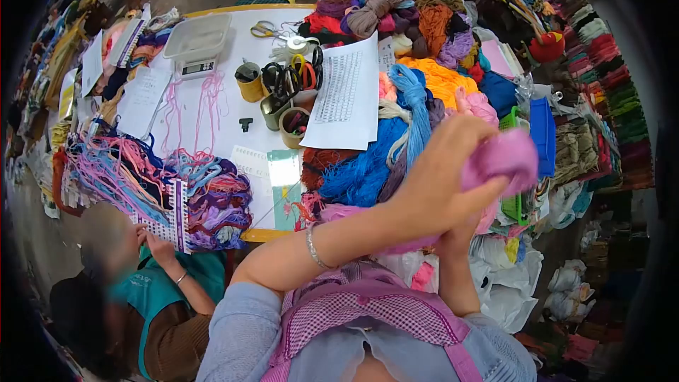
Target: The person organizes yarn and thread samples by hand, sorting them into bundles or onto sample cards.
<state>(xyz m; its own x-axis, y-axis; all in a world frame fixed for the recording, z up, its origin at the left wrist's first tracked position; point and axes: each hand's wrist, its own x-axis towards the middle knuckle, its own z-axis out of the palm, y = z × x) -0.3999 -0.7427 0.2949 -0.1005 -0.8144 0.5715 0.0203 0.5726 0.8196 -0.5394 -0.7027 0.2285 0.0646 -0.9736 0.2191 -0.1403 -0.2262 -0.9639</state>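
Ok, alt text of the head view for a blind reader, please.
A person's left hand grips blurred pink yarn, the right hand partly hidden below, near colourful yarn heaps on a white table. A scale and papers lie there; a co-worker in teal is at lower left.

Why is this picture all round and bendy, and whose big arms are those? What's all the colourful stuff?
There's no machine here, just a person wearing a camera on their head. It looks forward and down at their own arms, and the picture comes out curved with dark edges. Their left hand grips some pink yarn. The right hand is mostly hidden, so I can't tell what it's doing. On the white table are a plastic box, a printed paper, and heaps of yarn, like this orange yarn. Another person is at the lower left.
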